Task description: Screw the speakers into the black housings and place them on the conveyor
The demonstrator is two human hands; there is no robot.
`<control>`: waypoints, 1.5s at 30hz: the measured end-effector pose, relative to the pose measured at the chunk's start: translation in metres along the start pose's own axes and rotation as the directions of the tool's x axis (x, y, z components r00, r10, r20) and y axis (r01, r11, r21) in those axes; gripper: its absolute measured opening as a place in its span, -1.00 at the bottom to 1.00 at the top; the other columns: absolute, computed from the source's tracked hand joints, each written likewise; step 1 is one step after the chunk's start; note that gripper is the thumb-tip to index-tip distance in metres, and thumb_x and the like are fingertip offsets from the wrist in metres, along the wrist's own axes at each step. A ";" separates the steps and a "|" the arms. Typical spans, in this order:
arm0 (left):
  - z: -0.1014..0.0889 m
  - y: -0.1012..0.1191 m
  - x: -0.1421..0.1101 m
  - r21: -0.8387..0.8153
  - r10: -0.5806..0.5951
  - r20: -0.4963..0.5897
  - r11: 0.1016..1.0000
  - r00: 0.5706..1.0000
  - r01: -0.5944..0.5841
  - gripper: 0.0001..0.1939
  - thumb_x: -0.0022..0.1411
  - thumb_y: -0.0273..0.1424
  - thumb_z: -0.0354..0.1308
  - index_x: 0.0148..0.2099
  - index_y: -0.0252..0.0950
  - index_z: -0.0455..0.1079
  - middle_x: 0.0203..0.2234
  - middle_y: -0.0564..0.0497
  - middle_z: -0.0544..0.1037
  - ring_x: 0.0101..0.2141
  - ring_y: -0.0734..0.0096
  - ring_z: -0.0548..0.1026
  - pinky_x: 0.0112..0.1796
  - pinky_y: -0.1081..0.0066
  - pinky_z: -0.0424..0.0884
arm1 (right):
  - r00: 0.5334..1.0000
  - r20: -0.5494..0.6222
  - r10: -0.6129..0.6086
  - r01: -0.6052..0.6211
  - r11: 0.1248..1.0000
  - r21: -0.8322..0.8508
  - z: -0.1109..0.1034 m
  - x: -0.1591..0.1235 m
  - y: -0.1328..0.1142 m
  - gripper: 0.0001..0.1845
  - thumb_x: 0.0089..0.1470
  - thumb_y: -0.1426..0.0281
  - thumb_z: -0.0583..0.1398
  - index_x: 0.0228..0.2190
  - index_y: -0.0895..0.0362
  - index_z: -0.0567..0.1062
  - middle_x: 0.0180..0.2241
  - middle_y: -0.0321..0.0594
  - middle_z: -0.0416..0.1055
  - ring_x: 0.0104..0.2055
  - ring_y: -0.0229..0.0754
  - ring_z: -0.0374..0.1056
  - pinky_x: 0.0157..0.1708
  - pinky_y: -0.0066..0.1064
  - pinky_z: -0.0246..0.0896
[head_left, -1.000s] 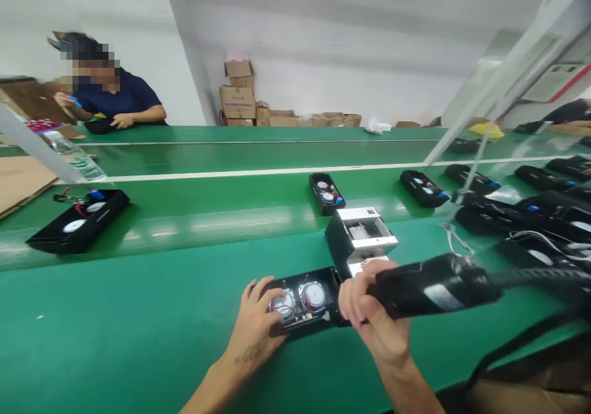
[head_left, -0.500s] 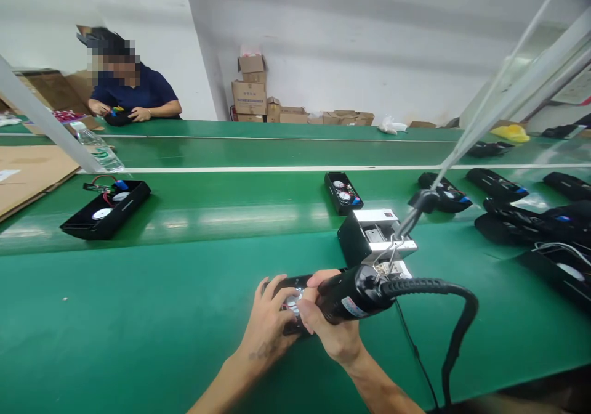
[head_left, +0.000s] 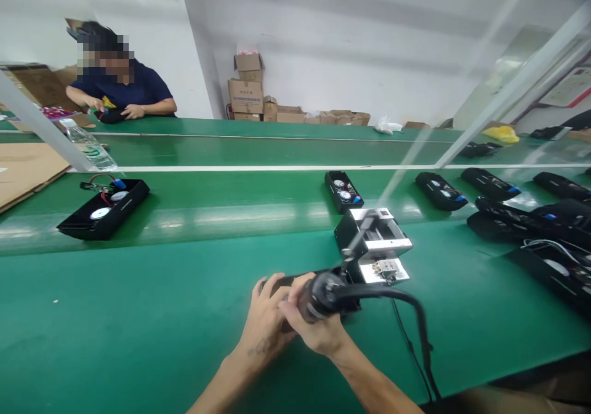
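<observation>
My right hand (head_left: 318, 332) is wrapped round a black corded electric screwdriver (head_left: 322, 294), slightly blurred. Its tip is hidden behind my fingers. The tool points down and left over a black speaker housing (head_left: 290, 282) lying on the bench. My left hand (head_left: 264, 318) grips the near left part of that housing, with fingers over its top. Both hands touch at the fingertips and cover most of the housing. Just behind them stands a black and silver screw feeder (head_left: 375, 235), and a blurred rod or cord rises from the screwdriver's top.
An opened speaker housing (head_left: 108, 211) with wires lies at left on the green bench (head_left: 138, 315). Another one (head_left: 344, 192) sits behind the feeder, and several black units (head_left: 441, 191) crowd the right. A water bottle (head_left: 90, 146), cardboard and a seated co-worker (head_left: 122, 87) are farther off.
The screwdriver and my right hand have shifted left over the housing, closer to my left hand. More of the screw feeder now shows. My left hand stays on the housing.
</observation>
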State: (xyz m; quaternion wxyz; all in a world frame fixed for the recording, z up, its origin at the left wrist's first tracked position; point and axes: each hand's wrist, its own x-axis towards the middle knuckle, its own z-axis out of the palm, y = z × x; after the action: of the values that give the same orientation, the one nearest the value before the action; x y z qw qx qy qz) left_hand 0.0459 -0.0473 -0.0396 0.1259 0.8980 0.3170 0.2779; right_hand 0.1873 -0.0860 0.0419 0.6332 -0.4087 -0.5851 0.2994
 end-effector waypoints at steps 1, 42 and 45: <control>0.000 0.000 0.000 -0.009 -0.003 0.001 1.000 1.000 0.003 -0.46 0.19 -0.35 0.35 0.22 0.00 0.47 0.14 -0.08 0.54 0.25 -0.13 0.31 0.22 -0.28 0.22 | 1.000 0.006 0.012 -0.012 1.000 0.006 -0.001 0.000 0.000 -0.84 0.12 0.46 0.33 -0.31 0.05 0.44 -0.47 -0.36 0.39 -0.49 -0.25 0.36 -0.45 -0.41 0.39; -0.013 0.003 -0.006 -0.045 -0.004 0.171 0.999 0.985 0.012 -0.71 0.12 -0.54 0.41 -0.13 -0.12 0.57 0.22 0.00 0.47 0.42 -0.25 0.11 0.32 -0.56 -0.08 | 0.991 -0.129 0.021 0.023 0.943 0.333 -0.017 -0.015 -0.004 -0.80 0.35 0.38 0.21 -0.03 -0.05 0.36 -0.58 -0.50 0.28 -0.65 -0.30 0.15 -0.60 -0.44 0.12; -0.011 0.004 -0.004 -0.080 -0.022 0.148 0.996 0.989 0.034 -0.71 0.07 -0.54 0.42 -0.18 -0.08 0.59 0.19 0.08 0.50 0.39 -0.24 0.15 0.33 -0.53 -0.08 | 0.991 -0.131 0.027 0.017 0.946 0.323 -0.015 -0.017 0.000 -0.81 0.36 0.37 0.20 -0.03 -0.06 0.36 -0.60 -0.51 0.27 -0.65 -0.30 0.15 -0.59 -0.44 0.11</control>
State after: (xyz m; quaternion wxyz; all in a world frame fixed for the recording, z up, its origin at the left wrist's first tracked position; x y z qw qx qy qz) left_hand 0.0390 -0.0525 -0.0308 0.1896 0.9056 0.3076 0.2220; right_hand 0.1998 -0.1028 0.0338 0.7288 -0.3199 -0.4831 0.3649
